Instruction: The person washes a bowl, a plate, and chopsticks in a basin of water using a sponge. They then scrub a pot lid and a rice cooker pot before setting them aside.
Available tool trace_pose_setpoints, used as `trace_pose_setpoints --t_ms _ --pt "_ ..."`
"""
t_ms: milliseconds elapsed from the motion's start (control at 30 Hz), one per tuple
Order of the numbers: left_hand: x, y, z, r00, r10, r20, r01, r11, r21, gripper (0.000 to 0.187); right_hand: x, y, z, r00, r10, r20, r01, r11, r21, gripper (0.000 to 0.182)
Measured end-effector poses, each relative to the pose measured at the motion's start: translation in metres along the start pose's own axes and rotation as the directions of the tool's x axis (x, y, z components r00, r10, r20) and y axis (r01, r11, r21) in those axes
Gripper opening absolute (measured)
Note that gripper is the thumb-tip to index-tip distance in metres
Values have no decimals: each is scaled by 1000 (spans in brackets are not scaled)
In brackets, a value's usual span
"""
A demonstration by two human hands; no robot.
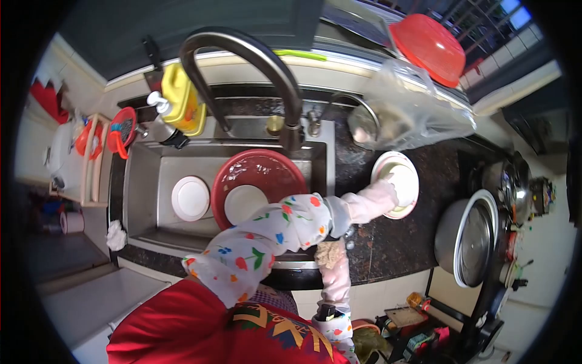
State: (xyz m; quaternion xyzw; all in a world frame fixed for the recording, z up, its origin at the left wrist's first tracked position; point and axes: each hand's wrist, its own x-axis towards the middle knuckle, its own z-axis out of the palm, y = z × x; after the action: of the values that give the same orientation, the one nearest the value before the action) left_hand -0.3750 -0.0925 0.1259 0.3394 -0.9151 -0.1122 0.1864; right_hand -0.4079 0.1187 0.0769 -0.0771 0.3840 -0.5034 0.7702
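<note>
Slick gloves [365, 205] could topple the bowls [410, 181] beside the sink [144, 194]: my left hand [388, 189], grip undetermined, my right hand [335, 274] clenching a scrubber [328, 253]

The dark speckled countertop [394, 246] surrounds an inset metal sink [145, 188] and supports white dishes [410, 182] near a clear plastic bag [424, 121] at the right, plus a crumpled white item [116, 235] at the left front corner.

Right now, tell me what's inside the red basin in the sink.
Inside the red basin lies a white dish. The left arm's flowered sleeve covers the basin's near side, so anything there cannot be seen.
</note>
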Motion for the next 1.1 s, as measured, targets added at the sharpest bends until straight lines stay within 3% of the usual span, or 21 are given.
trace_pose_setpoints --t_ms 67,100,133,167,200,233,300,333,367,400,467,633,700,767,800,833,933,967,1000,1067,1100 --pt "-12 7 -21 973 26 -230 -34 999 -31 27 0 -9 12 999 29 -35 -37 968 -249 51" --pt "-22 8 -39 924 50 -380 -77 996 -56 31 -6 -13 28 996 -56 76 85 885 -458 54" --pt "-33 8 -48 943 22 -332 -75 986 -148 35 -12 -17 45 972 -140 187 227 751 -621 57" --pt "-49 2 -47 946 8 -324 -59 987 -150 35 -9 -15 43 980 -133 151 199 748 -633 59" --pt "-67 -7 -42 950 -11 -313 -39 987 -155 35 -7 -12 42 994 -94 59 110 913 -393 58" --pt "-86 -17 -41 952 -27 -304 -23 987 -162 35 -2 -10 43 998 -68 -17 59 946 -318 47" --pt "-153 -41 -55 970 -204 -132 143 919 -367 29 7 -6 44 986 -15 -168 -9 990 -142 35" --pt "-192 -54 -50 960 -272 -69 233 910 -343 24 14 -6 44 973 45 -227 -67 994 -89 36" --pt "-228 -60 -58 920 -336 200 371 913 -170 22 19 -4 46 953 106 -282 -120 992 -31 36" --pt "-267 -65 -45 880 -420 224 468 848 -248 26 22 0 48 963 93 -254 -122 988 -97 36" --pt "-318 -60 -49 741 -542 398 592 806 -5 30 35 12 40 958 149 -245 -171 983 -70 35" --pt "-381 -83 38 649 -639 413 645 750 145 22 55 34 50 960 254 -115 -271 948 -169 31" --pt "-379 -89 62 637 -659 399 652 737 176 20 59 41 69 955 238 -177 -272 941 -201 29" --pt "-364 -94 65 612 -609 504 577 780 243 20 62 45 76 946 221 -236 -276 932 -235 27" --pt "-361 -97 63 679 -552 484 531 825 195 17 65 48 75 949 193 -250 -252 940 -230 26" --pt "-352 -98 51 680 -550 485 530 825 193 17 68 52 72 950 165 -266 -228 948 -224 25" --pt "-332 -103 26 535 -648 542 782 623 -26 22 69 47 69 941 200 -272 -264 938 -224 26" --pt "-338 -113 35 534 -650 541 780 625 -20 22 71 50 66 938 175 -300 -246 944 -219 26" --pt "-345 -123 44 679 -663 315 727 669 -158 26 73 54 63 933 150 -327 -227 950 -215 26" --pt "-342 -131 27 763 -643 64 634 725 -269 31 79 58 66 934 136 -330 -213 954 -209 26" --pt "-341 -134 13 681 -694 231 693 510 -510 34 82 60 68 933 126 -337 -204 957 -207 26"
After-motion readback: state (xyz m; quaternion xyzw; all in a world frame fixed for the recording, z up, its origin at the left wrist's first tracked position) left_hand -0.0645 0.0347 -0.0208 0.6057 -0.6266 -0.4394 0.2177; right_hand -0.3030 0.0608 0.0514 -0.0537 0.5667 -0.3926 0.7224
